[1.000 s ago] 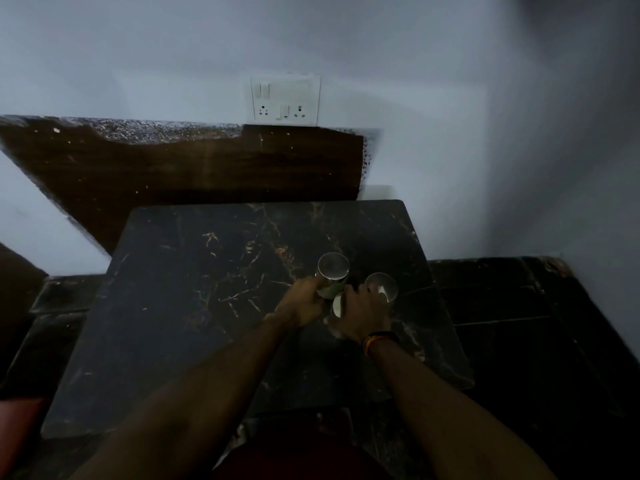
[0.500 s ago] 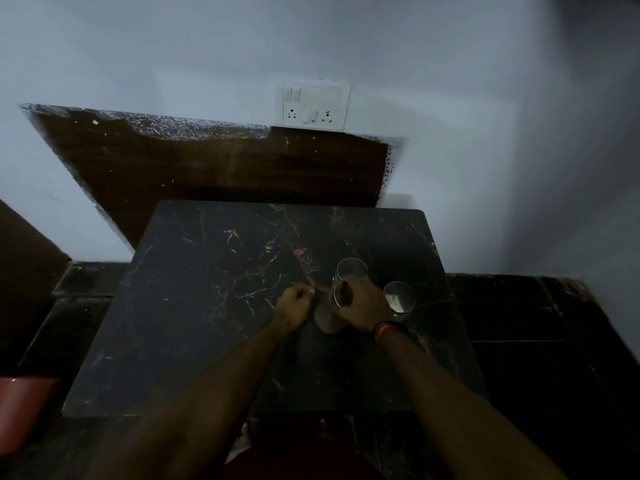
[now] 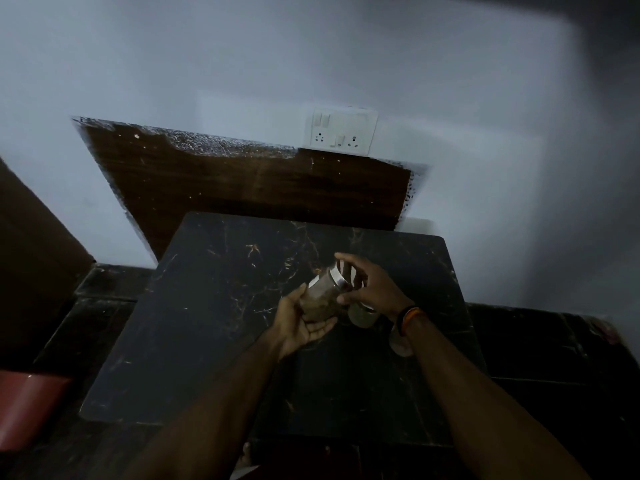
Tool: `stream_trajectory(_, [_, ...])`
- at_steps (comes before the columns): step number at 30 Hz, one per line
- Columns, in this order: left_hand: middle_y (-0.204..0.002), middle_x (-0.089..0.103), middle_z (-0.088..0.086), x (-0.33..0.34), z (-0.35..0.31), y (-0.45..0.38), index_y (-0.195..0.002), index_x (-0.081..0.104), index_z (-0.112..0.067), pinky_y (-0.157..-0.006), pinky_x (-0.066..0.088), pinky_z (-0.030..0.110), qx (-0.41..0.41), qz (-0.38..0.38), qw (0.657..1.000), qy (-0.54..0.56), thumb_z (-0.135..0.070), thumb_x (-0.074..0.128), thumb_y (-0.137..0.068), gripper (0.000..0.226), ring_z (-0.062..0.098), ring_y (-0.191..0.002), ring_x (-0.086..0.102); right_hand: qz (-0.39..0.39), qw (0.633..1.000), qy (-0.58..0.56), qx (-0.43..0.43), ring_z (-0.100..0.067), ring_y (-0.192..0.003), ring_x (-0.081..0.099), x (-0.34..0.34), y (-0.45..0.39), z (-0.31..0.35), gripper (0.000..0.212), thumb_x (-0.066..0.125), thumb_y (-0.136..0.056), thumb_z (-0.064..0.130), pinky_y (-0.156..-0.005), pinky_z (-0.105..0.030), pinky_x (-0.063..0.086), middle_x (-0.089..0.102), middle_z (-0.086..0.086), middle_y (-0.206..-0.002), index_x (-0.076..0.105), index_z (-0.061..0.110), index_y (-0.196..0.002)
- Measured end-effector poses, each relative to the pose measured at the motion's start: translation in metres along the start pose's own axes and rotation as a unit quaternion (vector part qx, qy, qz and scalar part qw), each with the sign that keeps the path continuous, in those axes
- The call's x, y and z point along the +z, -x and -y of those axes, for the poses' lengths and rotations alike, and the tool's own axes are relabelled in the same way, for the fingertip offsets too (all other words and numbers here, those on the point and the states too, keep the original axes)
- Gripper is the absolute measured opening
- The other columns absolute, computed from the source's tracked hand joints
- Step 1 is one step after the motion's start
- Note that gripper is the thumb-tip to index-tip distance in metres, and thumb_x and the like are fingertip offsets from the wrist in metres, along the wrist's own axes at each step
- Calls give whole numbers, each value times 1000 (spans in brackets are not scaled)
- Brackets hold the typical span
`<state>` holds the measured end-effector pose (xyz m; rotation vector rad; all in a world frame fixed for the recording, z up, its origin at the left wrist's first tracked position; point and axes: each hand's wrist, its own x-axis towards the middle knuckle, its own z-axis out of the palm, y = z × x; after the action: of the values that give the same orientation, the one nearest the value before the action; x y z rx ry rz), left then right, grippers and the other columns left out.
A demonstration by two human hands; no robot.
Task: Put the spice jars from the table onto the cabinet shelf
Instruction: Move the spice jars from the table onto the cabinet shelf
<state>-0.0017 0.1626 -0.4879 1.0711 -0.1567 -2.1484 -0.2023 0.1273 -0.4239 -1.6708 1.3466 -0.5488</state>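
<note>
Spice jar, tilted, gripped in both hands' curled fingers above two other jars.

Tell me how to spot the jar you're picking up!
Find the dark marble table. Above its right half, the left hand cradles a tilted clear spice jar with a shiny metal lid. The other jars sit on the table beneath the right hand.

Three spice jars; two hands; one table.
</note>
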Motion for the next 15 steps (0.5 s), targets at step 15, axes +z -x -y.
stream_trajectory(15, [-137,57,25,38,-10,18,-141,45,-15,-105,46,58,167,153,970,-86,-1,76,-76,73,43,-122,59,-148,939,-305,48,-28,-114,63,10,-19,31,85,76,-75,45,-95,-52,54,55,-9,-138,39,23,-148])
